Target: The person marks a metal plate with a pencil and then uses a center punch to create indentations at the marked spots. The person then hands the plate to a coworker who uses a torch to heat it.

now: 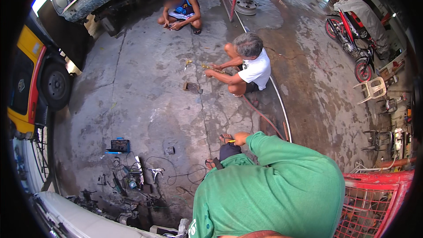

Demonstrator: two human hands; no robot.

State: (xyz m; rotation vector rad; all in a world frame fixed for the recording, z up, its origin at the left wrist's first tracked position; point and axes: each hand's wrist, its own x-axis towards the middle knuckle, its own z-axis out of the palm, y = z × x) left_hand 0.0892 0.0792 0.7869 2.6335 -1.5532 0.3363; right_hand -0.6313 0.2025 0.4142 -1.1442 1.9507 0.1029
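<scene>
My green shirt fills the lower middle of the head view. From its sleeve my right hand (241, 138) reaches out beside my sandaled foot (225, 138), its fingers closed. A slim yellow object (231, 141) sticks out of it; its exact kind is too small to make out. My left hand does not show. Ahead of me a person in a white T-shirt (259, 68) crouches, holding a brass-coloured gas torch (205, 66) with both hands. On the concrete near the torch sits a small rusty metal box (191, 87).
Another person (185, 9) squats farther off. A red hose (264, 117) trails across the floor. At left stand a blue tool case (118, 145), scattered tools (132, 180) and a yellow vehicle (28, 75). A red motorcycle (350, 33) and plastic chair (372, 90) are at right.
</scene>
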